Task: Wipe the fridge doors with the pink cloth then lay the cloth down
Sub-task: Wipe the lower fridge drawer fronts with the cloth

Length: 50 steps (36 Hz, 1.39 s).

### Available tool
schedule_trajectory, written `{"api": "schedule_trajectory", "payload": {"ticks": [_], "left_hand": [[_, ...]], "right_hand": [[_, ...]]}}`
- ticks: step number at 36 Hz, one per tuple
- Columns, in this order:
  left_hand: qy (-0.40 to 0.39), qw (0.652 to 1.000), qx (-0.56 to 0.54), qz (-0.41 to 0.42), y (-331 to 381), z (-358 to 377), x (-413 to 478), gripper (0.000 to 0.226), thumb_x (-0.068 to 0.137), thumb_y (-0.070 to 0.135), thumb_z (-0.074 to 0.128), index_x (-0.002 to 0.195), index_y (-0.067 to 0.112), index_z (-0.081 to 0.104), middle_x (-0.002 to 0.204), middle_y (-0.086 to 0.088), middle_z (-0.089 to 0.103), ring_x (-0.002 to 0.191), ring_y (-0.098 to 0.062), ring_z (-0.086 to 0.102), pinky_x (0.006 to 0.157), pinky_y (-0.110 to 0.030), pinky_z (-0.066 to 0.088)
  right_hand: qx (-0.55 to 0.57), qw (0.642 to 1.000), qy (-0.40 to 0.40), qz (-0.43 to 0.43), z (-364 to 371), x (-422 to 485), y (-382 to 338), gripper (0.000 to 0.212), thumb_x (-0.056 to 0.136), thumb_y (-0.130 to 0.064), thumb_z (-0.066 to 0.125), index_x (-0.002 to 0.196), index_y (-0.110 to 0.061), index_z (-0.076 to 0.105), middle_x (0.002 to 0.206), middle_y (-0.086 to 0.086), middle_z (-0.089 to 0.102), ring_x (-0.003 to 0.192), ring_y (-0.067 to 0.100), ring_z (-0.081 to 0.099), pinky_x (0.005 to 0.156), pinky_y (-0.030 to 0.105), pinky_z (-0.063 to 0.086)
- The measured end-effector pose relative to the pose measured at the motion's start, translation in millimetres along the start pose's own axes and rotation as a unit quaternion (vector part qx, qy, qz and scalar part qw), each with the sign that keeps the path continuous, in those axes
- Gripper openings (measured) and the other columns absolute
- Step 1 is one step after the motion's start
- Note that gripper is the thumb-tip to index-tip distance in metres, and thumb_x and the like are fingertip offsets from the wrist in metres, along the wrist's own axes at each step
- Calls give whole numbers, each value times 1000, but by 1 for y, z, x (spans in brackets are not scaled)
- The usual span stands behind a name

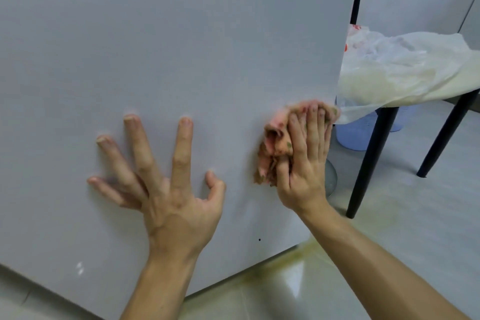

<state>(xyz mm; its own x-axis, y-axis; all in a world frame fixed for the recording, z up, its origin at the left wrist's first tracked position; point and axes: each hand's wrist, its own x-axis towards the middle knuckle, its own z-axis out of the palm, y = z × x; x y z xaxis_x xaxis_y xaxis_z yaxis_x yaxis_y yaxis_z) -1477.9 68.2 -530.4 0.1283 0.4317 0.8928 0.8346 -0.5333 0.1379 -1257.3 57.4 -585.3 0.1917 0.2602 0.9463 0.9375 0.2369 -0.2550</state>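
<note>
My right hand [304, 163] presses the bunched pink patterned cloth [272, 148] to the smooth pale-grey fridge door [181, 47] near its right edge, fingers flat, thumb hooked into the folds. My left hand [166, 182] lies spread on the door, holding nothing. The cloth could slip off that edge, and my bare fingertips may smudge the panel.

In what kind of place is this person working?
Probably a home kitchen or dining area: a white fridge door being wiped with a pink cloth, a black-legged chair holding a plastic bag, and a glossy floor.
</note>
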Motion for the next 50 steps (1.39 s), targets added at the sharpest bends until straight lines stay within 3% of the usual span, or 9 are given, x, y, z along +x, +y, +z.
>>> {"api": "schedule_trajectory", "payload": {"ticks": [10, 17, 21, 25, 28, 32, 36, 42, 50], "left_hand": [[-3, 1000, 9, -2, -2, 1, -1, 85, 86, 56, 73, 161, 31, 39, 169, -24, 12, 151, -59, 8, 112, -83, 3], [-8, 1000, 10, -8, 0, 0, -1, 86, 86, 55, 74, 160, 29, 39, 168, -28, 15, 151, -61, 8, 114, -82, 2], [-8, 1000, 18, -5, -1, 0, -2, 87, 87, 56, 73, 161, 30, 38, 168, -27, 14, 151, -61, 8, 115, -81, 2], [-7, 1000, 18, -6, -1, 0, -1, 85, 87, 56, 73, 160, 30, 39, 168, -26, 15, 151, -60, 9, 115, -81, 4], [-3, 1000, 15, -7, -1, 0, -2, 83, 88, 57, 72, 160, 30, 40, 169, -25, 16, 152, -59, 10, 115, -80, 4], [-3, 1000, 16, 0, -4, 0, -3, 83, 89, 57, 73, 160, 30, 40, 169, -23, 14, 152, -57, 9, 116, -79, 4], [-6, 1000, 20, -4, -5, -2, -4, 82, 90, 58, 72, 160, 31, 40, 169, -23, 15, 152, -57, 10, 116, -79, 5], [-18, 1000, 23, -10, -2, -6, -2, 86, 87, 55, 73, 161, 31, 37, 170, -23, 14, 153, -57, 9, 117, -79, 4], [-38, 999, 21, 8, -9, -15, -4, 92, 82, 48, 72, 163, 32, 31, 172, -19, 8, 157, -50, 4, 121, -74, 3]], "right_hand": [[-29, 994, -101, 10, -15, -54, 22, 80, 100, -21, 41, 167, -32, -1, 175, -3, -12, 162, 24, -10, 131, 54, -4], [104, 992, 22, 74, -25, 90, -13, 63, 102, -4, 39, 160, 9, 20, 168, 36, 5, 159, 49, 4, 129, 62, 7], [101, 987, 71, 103, -24, 111, -15, 59, 104, -9, 36, 159, 9, 22, 168, 34, 9, 159, 27, 7, 131, 37, 9], [101, 979, 82, 156, -14, 61, -17, 53, 111, -12, 37, 160, 4, 24, 168, 25, 25, 159, 31, 22, 129, 47, 23], [173, 943, 38, 283, -13, -14, -18, 46, 111, -4, 43, 153, 7, 26, 133, 4, 55, 127, -12, 52, 104, 23, 52], [103, 928, -63, 353, -12, -80, -10, 77, 106, -52, 41, 157, 1, 19, 159, 15, 34, 148, 29, 36, 123, 58, 32], [48, 955, -39, 290, 0, -72, -15, 74, 108, -26, 32, 163, -19, -17, 174, 13, -12, 163, 27, -6, 130, 59, 6], [25, 972, 72, 224, 11, 3, -37, 65, 107, -17, 34, 160, 10, 8, 169, 35, 4, 159, 49, 2, 125, 69, 5], [-6, 986, 116, 123, 14, 89, -84, 63, 104, -21, 38, 158, 7, 27, 166, 34, 21, 157, 49, 14, 129, 62, 2]]}}
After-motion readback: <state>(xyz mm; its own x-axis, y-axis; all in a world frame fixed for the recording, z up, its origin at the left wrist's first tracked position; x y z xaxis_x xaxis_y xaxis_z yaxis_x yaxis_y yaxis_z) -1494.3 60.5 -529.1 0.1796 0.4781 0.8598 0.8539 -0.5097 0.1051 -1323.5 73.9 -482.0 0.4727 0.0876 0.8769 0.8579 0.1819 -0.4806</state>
